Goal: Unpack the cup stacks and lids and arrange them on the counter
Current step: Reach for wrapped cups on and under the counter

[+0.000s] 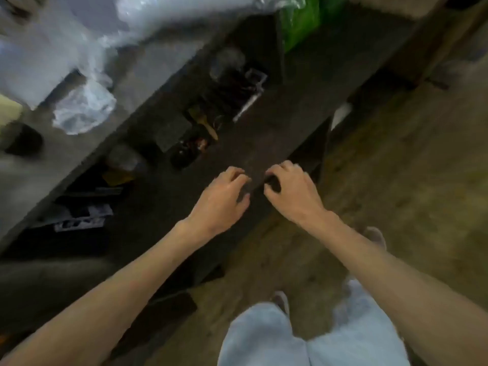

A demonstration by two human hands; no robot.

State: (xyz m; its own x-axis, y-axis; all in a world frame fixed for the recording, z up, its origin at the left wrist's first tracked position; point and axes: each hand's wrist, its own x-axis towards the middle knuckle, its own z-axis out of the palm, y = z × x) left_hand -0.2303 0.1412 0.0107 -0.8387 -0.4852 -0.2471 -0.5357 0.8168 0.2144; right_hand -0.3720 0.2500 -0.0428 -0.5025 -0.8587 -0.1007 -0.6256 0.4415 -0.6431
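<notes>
The view is blurred by motion. My left hand and my right hand hover side by side over a dark lower shelf, fingers curled, with nothing visible in either. On the grey counter at upper left lie clear plastic-wrapped packages and a crumpled clear plastic bag. I cannot make out single cups or lids.
A green bag stands at the top by the counter's end. The open shelf under the counter holds dark clutter, a brush and boxes. A dark round object sits on the counter at left. Brown floor lies to the right.
</notes>
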